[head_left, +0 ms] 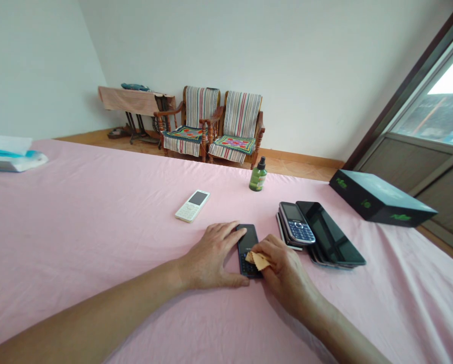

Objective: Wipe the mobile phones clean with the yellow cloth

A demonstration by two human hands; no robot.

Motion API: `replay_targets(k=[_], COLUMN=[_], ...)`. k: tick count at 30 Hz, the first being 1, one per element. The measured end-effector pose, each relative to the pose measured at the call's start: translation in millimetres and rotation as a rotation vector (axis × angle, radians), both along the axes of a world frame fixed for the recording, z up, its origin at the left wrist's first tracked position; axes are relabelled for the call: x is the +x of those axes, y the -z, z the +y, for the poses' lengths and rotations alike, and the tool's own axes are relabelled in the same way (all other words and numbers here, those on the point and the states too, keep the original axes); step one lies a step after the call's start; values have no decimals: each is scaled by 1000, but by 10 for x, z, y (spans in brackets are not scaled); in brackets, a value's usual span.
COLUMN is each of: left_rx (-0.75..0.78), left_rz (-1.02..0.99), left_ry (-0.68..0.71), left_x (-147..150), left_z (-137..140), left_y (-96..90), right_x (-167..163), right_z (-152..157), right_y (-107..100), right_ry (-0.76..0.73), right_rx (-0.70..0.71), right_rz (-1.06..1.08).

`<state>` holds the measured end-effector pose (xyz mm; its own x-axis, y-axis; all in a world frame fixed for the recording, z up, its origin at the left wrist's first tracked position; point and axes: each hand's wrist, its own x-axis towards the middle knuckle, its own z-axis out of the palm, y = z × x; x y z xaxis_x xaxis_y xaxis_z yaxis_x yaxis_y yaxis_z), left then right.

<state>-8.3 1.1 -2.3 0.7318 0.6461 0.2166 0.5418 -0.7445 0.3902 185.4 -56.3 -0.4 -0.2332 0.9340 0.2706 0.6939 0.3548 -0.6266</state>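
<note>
A dark keypad phone (248, 236) lies face up on the pink cloth, its lower keys partly covered. My left hand (213, 255) braces it from the left, fingertips at its upper edge and thumb at the bottom edge. In my right hand (287, 265) a small yellow cleaning cloth (259, 261) is pinched and pressed against the keypad. Just beyond my left hand rests a white keypad phone (193, 206). To the right of my right hand, a dark blue keypad phone (297, 224) tops a small stack, beside a pile of black touchscreen devices (330, 235).
A green spray bottle (258, 174) stands near the far edge of the pink-covered surface (108, 212). A black box (378, 197) sits at the right, a tissue pack (14, 154) at the far left. Two wooden chairs (236, 144) and a cloth-covered table (135, 98) are against the wall.
</note>
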Motion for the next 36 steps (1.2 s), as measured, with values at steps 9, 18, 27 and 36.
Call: replay_targets(k=[9, 18, 27, 36], left_rx=[-24, -6, 4, -12], left_rz=[10, -6, -37, 13], left_ry=[-10, 1, 1, -9], left_x=[3, 9, 4, -3], left_z=[-9, -7, 13, -5], left_y=[-20, 7, 33, -14], right_x=[121, -132, -137, 60], right_z=[-3, -154, -33, 5], right_y=[-25, -14, 62, 40], right_ry=[96, -136, 10, 51], right_rx=[31, 30, 97, 57], right_rz=[-93, 56, 31, 5])
